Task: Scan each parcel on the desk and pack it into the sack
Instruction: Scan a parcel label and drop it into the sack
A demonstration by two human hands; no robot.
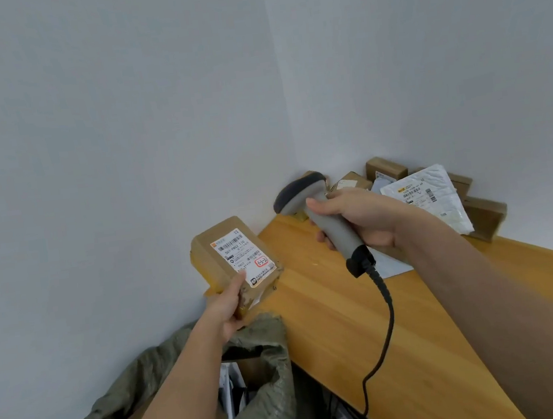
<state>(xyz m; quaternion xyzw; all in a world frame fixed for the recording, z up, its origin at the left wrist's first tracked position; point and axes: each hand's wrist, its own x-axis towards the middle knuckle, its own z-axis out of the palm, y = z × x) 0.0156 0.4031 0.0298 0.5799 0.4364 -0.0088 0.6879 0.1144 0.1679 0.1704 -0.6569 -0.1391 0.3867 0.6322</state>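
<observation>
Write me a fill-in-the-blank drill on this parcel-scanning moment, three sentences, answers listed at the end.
1. The left hand holds a brown cardboard parcel above the open green ____.
2. The right hand grips the grey ____, whose dark cable hangs down in front of the wooden desk.
3. The white padded mailer lies among the boxes at the desk's far end, near the ____ of the walls.

Answers: sack; scanner; corner

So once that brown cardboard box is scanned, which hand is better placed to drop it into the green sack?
The left hand. It already grips the brown cardboard box right above the open green woven sack, while the right hand is busy holding the grey handheld scanner over the wooden desk.
</observation>
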